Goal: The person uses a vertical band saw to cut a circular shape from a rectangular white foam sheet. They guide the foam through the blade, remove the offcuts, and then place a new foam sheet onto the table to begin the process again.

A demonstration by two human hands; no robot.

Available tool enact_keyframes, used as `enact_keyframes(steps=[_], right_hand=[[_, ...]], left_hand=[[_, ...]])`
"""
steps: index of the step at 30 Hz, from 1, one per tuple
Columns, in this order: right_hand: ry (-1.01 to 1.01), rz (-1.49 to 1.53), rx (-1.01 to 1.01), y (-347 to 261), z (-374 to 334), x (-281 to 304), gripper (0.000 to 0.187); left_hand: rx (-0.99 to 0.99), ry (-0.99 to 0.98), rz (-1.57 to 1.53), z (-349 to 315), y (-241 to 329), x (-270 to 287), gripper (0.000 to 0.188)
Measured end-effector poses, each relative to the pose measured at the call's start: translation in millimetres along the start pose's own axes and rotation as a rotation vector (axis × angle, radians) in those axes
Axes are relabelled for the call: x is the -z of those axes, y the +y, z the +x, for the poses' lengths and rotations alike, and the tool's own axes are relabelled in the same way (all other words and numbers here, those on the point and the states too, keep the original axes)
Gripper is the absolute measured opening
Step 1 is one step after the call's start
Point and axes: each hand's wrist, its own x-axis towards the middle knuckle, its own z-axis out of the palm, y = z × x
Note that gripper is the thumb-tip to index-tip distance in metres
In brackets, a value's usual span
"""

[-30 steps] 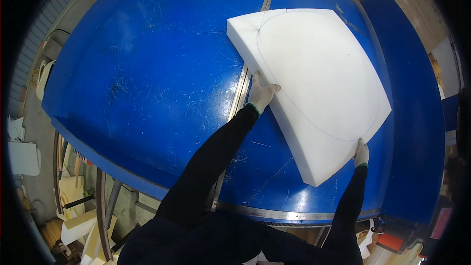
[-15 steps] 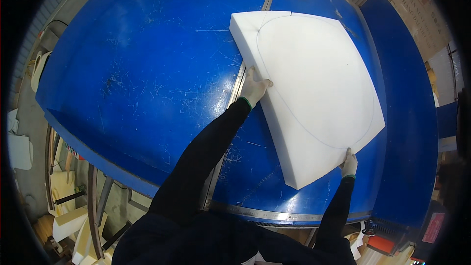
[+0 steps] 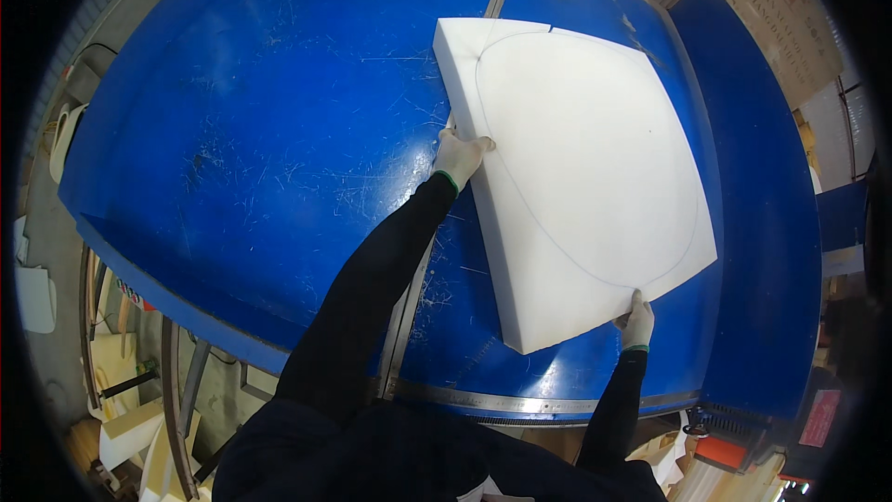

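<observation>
A thick white foam block point(image 3: 585, 167) lies on the blue table point(image 3: 251, 112), right of the metal strip that runs across it. A thin drawn line makes a large rounded outline on its top, and a short dark slit shows at the far edge. My left hand point(image 3: 460, 154), in a pale glove with a green cuff, grips the block's left edge, thumb on top. At the near right edge my right hand point(image 3: 636, 323), gloved too, holds the foam with a thumb or finger on top. The other fingers are hidden under or behind it.
The metal strip point(image 3: 400, 335) divides the table lengthwise, and a ruler-like metal rail point(image 3: 520, 404) edges its near side. A blue side panel point(image 3: 767, 223) stands at the right. Foam offcuts point(image 3: 130, 432) lie on the floor at lower left. A cardboard sheet point(image 3: 780, 23) is at far right.
The foam block has turned slightly clockwise, its near end swinging left. Both my hands have moved left with it, keeping their grip.
</observation>
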Motion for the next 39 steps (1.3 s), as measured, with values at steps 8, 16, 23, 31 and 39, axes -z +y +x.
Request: enact_keyframes(steps=[8,16,23,31,39], right_hand=[[-0.020,-0.020,-0.016,3,-37,-12,0.035],[-0.052,-0.041,-0.025,1,-73,-32,0.036],[-0.015,-0.028,-0.055,11,-92,-41,0.035],[-0.026,0.031,-0.121,-1,-130,-75,0.035],[-0.072,0.078,-0.167,1,-161,-95,0.035]], left_hand=[[0.008,-0.019,-0.026,-5,18,8,0.089],[0.079,0.074,0.063,19,6,15,0.090],[0.088,0.078,0.097,17,23,17,0.086],[0.014,0.160,0.157,49,13,30,0.089],[0.047,0.151,0.174,58,28,33,0.089]])
